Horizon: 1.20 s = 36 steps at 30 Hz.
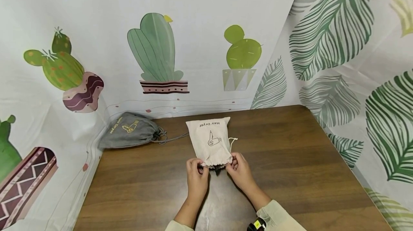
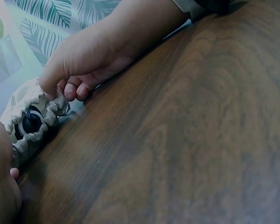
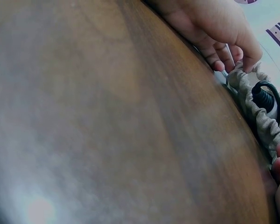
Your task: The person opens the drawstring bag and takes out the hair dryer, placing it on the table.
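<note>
The left hand [image 1: 197, 179] and the right hand [image 1: 241, 174] each pinch a side of the gathered mouth of a cream cloth drawstring pouch [image 1: 210, 139], its body lying just beyond their grip on the brown wood-grain table [image 1: 284, 152]. The head view alone shows its "Hair Dryer" print, the pale drawstring [image 1: 233, 139] past the right fingers, and a grey drawstring pouch with yellow lettering [image 1: 129, 130] farther off, leftward of the grip. Only the wrist views look into the mouth: between the pinches sits a black ribbed piece with a looped cord [image 3: 262, 99].
</note>
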Available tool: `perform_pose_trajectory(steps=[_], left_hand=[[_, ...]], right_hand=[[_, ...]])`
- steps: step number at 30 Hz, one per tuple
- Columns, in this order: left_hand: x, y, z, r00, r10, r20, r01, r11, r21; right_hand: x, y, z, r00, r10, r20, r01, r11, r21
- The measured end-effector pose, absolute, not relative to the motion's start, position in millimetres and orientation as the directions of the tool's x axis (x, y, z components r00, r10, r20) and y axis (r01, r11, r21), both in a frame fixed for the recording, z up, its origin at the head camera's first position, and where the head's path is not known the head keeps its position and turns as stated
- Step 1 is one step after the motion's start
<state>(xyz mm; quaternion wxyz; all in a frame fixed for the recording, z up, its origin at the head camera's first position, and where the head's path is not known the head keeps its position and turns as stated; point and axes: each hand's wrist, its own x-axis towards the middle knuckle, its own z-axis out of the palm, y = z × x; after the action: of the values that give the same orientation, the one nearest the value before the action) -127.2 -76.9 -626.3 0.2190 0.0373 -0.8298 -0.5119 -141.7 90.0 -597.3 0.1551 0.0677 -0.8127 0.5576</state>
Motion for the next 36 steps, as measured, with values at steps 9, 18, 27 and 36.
perform_pose_trajectory(steps=[9, 18, 27, 36], left_hand=[[-126.3, -77.2, -626.5, -0.895, -0.292, 0.339, 0.172, 0.476, 0.863], [-126.0, -76.9, -626.9, -0.883, -0.302, 0.36, 0.187, 0.478, 0.858], [-125.7, -77.6, -625.8, -0.886, -0.307, 0.346, 0.177, 0.466, 0.867], [-125.5, -78.0, -621.8, -0.894, -0.311, 0.322, 0.159, 0.451, 0.878]], right_hand=[[-149.9, 95.8, -624.5, -0.951, 0.065, 0.302, -0.26, 0.359, -0.896], [-150.8, 100.7, -625.7, -0.953, 0.046, 0.301, -0.268, 0.346, -0.899], [-150.4, 101.4, -624.4, -0.962, 0.061, 0.267, -0.228, 0.357, -0.906], [-151.1, 102.1, -623.9, -0.963, 0.077, 0.258, -0.214, 0.364, -0.907]])
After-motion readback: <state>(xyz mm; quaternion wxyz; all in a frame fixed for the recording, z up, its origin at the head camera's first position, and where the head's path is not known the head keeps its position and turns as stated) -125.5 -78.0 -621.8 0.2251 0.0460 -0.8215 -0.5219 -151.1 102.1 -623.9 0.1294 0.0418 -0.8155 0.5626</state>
